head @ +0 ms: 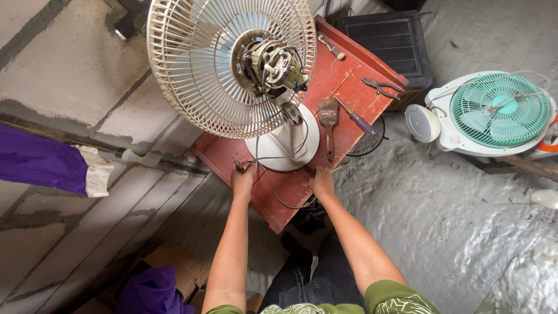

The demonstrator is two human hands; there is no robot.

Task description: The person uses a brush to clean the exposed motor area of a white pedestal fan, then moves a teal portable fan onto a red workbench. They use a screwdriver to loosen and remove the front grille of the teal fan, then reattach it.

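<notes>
Fan (pixel 256 75), its motor exposed, is standing mid-table (pixel 349 75) while wiring work is going on. Left hand (pixel 243 181) fingers are pinching a wire end (pixel 238 165) at the near edge; right hand (pixel 321 181) is resting there, its grip unclear. Next probably calls for steady threading of the wire.

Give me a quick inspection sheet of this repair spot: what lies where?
Surface: worn red wooden table.
Job's things: cream pedestal fan, rear grille on, motor bare.
Clutter: wooden-handled paintbrush, purple-handled screwdriver, grey pliers.
Hands: left hand at a thin wire's end; right hand on the table edge.
Cables: grey cord loops from the fan base.
Surroundings: grey block wall, teal box fan on the floor.
</notes>
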